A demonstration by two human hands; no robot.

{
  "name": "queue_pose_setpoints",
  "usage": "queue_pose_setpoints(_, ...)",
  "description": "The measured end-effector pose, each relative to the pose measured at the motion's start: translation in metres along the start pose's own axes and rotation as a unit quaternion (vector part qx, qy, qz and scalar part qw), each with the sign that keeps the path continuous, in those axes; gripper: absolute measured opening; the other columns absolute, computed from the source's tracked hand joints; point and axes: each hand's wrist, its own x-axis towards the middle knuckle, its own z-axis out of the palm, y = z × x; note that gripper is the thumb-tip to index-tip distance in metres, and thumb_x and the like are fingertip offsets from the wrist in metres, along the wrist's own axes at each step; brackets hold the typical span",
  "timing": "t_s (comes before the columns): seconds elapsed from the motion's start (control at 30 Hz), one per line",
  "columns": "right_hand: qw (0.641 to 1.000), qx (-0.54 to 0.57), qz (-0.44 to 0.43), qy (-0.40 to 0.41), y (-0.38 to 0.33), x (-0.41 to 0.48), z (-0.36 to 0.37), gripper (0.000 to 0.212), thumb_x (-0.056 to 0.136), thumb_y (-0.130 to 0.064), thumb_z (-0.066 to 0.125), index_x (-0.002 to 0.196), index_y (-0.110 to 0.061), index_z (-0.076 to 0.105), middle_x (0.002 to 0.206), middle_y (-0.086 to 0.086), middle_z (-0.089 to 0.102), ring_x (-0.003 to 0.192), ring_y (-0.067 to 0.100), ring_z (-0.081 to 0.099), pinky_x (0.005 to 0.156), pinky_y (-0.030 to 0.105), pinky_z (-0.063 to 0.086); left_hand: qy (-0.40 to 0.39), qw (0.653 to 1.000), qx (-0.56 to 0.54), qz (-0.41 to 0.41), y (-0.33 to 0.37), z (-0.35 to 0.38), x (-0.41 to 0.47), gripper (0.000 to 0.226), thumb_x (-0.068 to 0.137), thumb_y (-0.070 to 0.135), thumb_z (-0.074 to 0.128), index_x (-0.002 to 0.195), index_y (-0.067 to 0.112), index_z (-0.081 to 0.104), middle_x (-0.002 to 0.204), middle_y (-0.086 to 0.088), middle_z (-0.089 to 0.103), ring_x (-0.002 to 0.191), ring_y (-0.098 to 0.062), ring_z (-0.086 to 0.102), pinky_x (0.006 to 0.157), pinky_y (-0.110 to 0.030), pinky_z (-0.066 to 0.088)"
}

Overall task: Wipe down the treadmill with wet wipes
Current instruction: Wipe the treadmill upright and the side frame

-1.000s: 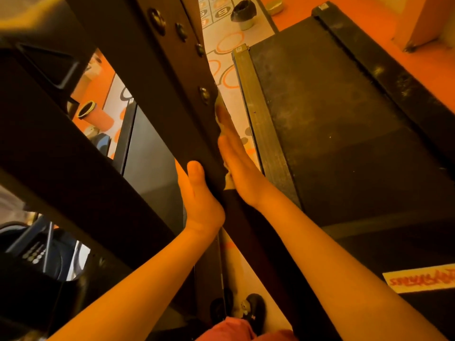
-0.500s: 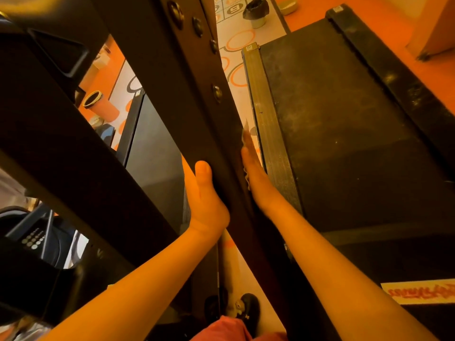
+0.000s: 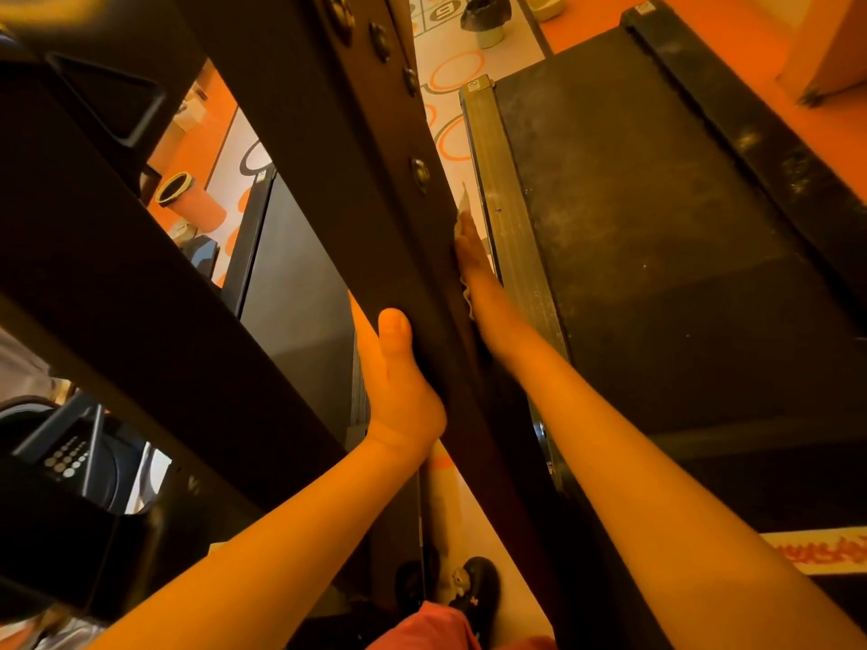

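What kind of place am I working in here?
Most likely a gym: a treadmill belt on the right, a second treadmill beside it, and an orange floor with a ring-and-number mat.

Upright post [image 3: 375, 227]: dark painted metal, smooth, low sheen (only its edge catches a faint light).
Bolt heads [image 3: 420, 173]: domed metal with a dull brassy gleam.
Running belt [image 3: 633, 227]: black rubbery sheet, matt and finely grained, with pale dusty scuffs.
Side rail [image 3: 506, 218]: ribbed lengthwise, dull grey, satin finish; metal or plastic cannot be told.
Far rail [image 3: 774, 147]: black and matt, smeared with pale marks.
Wet wipe [image 3: 465, 293]: thin pale cloth-like sheet, limp, frilled and crumpled at its edge.
Floor [image 3: 732, 21]: orange, smooth, matt.
Floor mat [image 3: 450, 44]: pale and smooth, printed with orange rings.
Label [image 3: 821, 551]: flat paper-like strip with red print.
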Motion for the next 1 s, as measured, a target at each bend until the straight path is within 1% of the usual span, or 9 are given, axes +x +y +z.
queue_pose_setpoints(0.07, 1.0, -0.01, -0.025, -0.015, -0.001, -0.007, 0.002, 0.086, 0.083, -0.078, 0.03, 0.153, -0.031, 0.01, 0.155, 0.014, 0.028, 0.14, 0.033, 0.031, 0.114, 0.049, 0.032, -0.006, 1.0, 0.007, -0.001, -0.001, -0.001, 0.001, 0.058, 0.065, 0.051, 0.049, 0.119, 0.031, 0.045, 0.092, 0.032, 0.068, 0.093, 0.008, 0.064, 0.074, -0.01, 0.051)
queue_pose_setpoints(0.17, 0.997, 0.012, -0.07, -0.036, -0.009, -0.019, 0.003, 0.055, 0.092, -0.058, 0.028, 0.143, -0.037, 0.023, 0.145, 0.025, 0.035, 0.13, 0.043, 0.035, 0.105, 0.051, 0.036, -0.01, 1.0, 0.005, -0.006, 0.001, -0.002, 0.002, 0.078, 0.067, 0.055, 0.05, 0.136, 0.019, 0.041, 0.11, 0.019, 0.065, 0.102, 0.003, 0.063, 0.082, -0.014, 0.051)
queue_pose_setpoints(0.27, 0.989, -0.015, -0.142, -0.049, -0.011, -0.025, 0.008, 0.102, 0.067, -0.085, 0.028, 0.152, -0.033, 0.009, 0.158, -0.014, 0.017, 0.138, -0.011, 0.021, 0.109, 0.005, 0.02, -0.008, 1.0, 0.028, 0.0, 0.003, 0.0, -0.003, 0.116, 0.065, 0.072, 0.066, 0.144, -0.006, 0.031, 0.122, -0.009, 0.059, 0.115, -0.018, 0.06, 0.097, -0.031, 0.05)
queue_pose_setpoints(0.37, 0.984, -0.023, -0.163, -0.065, -0.016, -0.023, 0.011, 0.105, 0.066, -0.079, 0.027, 0.154, -0.027, 0.003, 0.144, -0.028, 0.012, 0.113, -0.039, 0.012, 0.088, -0.012, 0.014, -0.001, 0.999, 0.031, -0.025, 0.003, 0.001, -0.007, 0.137, 0.057, 0.08, 0.067, 0.127, -0.028, 0.021, 0.113, -0.047, 0.035, 0.114, -0.056, 0.031, 0.103, -0.059, 0.032)
queue_pose_setpoints(0.5, 0.987, -0.01, -0.155, -0.046, -0.023, -0.014, 0.014, 0.125, 0.054, -0.094, 0.028, 0.155, -0.026, 0.002, 0.161, -0.012, 0.008, 0.141, -0.005, 0.01, 0.105, 0.003, 0.015, -0.001, 1.0, 0.017, -0.022, 0.006, 0.001, -0.006, 0.101, 0.069, 0.056, 0.05, 0.128, -0.023, 0.028, 0.117, -0.042, 0.04, 0.119, -0.05, 0.035, 0.105, -0.055, 0.035)
queue_pose_setpoints(0.6, 0.987, 0.001, -0.154, -0.045, -0.029, -0.006, 0.015, 0.13, 0.052, -0.098, 0.034, 0.155, -0.023, 0.01, 0.16, -0.004, 0.02, 0.146, 0.011, 0.02, 0.12, 0.033, 0.021, -0.001, 1.0, 0.019, -0.003, 0.004, -0.001, -0.001, 0.068, 0.068, 0.056, 0.048, 0.127, 0.021, 0.048, 0.115, 0.006, 0.064, 0.111, -0.008, 0.062, 0.094, -0.024, 0.05)
queue_pose_setpoints(0.73, 0.995, 0.001, -0.093, -0.038, -0.034, 0.004, 0.013, 0.105, 0.076, -0.087, 0.032, 0.154, -0.018, 0.019, 0.154, 0.015, 0.032, 0.141, 0.032, 0.032, 0.115, 0.055, 0.027, -0.008, 1.0, -0.006, 0.005, 0.001, 0.0, 0.001, 0.059, 0.065, 0.054, 0.05, 0.119, 0.031, 0.049, 0.101, 0.023, 0.067, 0.099, 0.003, 0.064, 0.082, -0.016, 0.05)
queue_pose_setpoints(0.9, 0.997, 0.034, -0.058, -0.039, -0.018, 0.003, -0.004, 0.048, 0.108, -0.025, 0.018, 0.151, -0.004, 0.022, 0.157, 0.016, 0.026, 0.143, 0.026, 0.023, 0.112, 0.012, 0.017, -0.007, 1.0, -0.009, 0.004, 0.003, 0.0, 0.001, 0.072, 0.064, 0.056, 0.051, 0.129, 0.027, 0.043, 0.113, 0.015, 0.061, 0.103, 0.002, 0.063, 0.086, -0.018, 0.051)
queue_pose_setpoints(1.0, 0.994, -0.032, -0.089, -0.047, -0.027, 0.013, -0.001, 0.047, 0.107, -0.028, 0.022, 0.147, -0.004, 0.028, 0.146, 0.025, 0.039, 0.133, 0.038, 0.038, 0.113, 0.044, 0.032, -0.003, 1.0, -0.008, 0.007, 0.003, 0.001, 0.001, 0.067, 0.064, 0.053, 0.051, 0.126, 0.028, 0.046, 0.105, 0.02, 0.065, 0.1, 0.002, 0.064, 0.082, -0.017, 0.051)
